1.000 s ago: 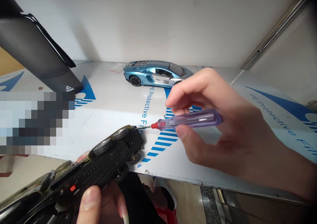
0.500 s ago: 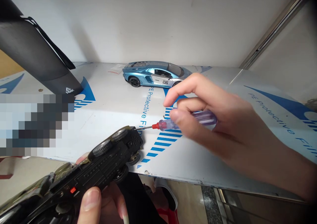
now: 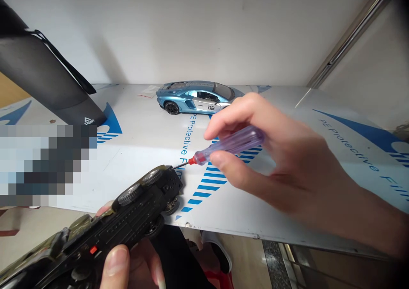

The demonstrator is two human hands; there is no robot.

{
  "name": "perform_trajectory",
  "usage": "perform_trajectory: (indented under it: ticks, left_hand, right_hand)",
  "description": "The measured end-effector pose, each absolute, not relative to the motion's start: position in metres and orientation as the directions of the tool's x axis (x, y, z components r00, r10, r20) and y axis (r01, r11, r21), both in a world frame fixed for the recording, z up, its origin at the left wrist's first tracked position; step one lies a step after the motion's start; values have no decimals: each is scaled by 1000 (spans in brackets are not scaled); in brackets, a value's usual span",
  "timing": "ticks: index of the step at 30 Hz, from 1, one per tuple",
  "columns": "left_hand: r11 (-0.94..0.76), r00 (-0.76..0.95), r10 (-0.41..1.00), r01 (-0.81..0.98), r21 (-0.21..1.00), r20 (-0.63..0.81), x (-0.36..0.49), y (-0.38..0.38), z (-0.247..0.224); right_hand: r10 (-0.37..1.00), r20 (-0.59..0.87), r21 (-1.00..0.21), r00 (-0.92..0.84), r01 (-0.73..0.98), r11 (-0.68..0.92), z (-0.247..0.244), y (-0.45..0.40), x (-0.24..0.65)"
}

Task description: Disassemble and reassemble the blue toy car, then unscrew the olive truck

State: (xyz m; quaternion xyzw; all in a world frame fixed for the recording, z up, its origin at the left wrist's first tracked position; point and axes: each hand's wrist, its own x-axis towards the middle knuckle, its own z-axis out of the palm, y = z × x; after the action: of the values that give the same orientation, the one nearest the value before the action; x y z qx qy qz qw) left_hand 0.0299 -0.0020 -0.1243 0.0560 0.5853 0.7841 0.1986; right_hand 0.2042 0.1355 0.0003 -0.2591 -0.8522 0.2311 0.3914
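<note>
A toy vehicle (image 3: 128, 216) with a black underside, several wheels and a small red switch is tilted at the lower left. My left hand (image 3: 128, 263) grips it from below, thumb on its underside. Between the thumb and fingers of my right hand (image 3: 281, 165) is a screwdriver (image 3: 234, 144) with a clear purple handle and a red collar. Its thin shaft points left, and the tip meets the toy's far end near the edge; the exact contact spot is too small to make out.
Behind my right hand a blue and silver toy car (image 3: 194, 97) stands on the film-covered table (image 3: 140, 153). A small plastic bag (image 3: 149, 92) lies beside it. At the left stands a dark bottle (image 3: 54, 76) with a strap, near a pixelated patch.
The screwdriver handle has tilted upward and shifted slightly left, and the fingers of my right hand have moved around it. The tip remains at the toy's end.
</note>
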Motion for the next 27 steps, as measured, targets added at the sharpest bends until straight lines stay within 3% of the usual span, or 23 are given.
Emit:
perform_trajectory:
  ticks: [5,11,18,23,27]
  left_hand:
    - [-251,-939,313,-227,941,-143,27,-3,-115]
    - [-333,-938,300,-272,903,-172,25,0,-108]
    - [-295,-928,340,-262,919,-155,50,5,-95]
    - [-234,-916,381,-227,945,-125,37,-1,-105]
    - [-197,-923,385,-88,977,-6,31,-3,-111]
  right_hand:
    - [586,548,-502,-597,326,801,-3,134,208]
    - [618,549,-574,-562,284,768,-4,133,205]
    - [607,541,-602,-582,236,763,-9,135,206]
    - [695,411,-727,-590,247,640,1,134,202]
    - [720,376,-780,-583,220,585,5,137,200]
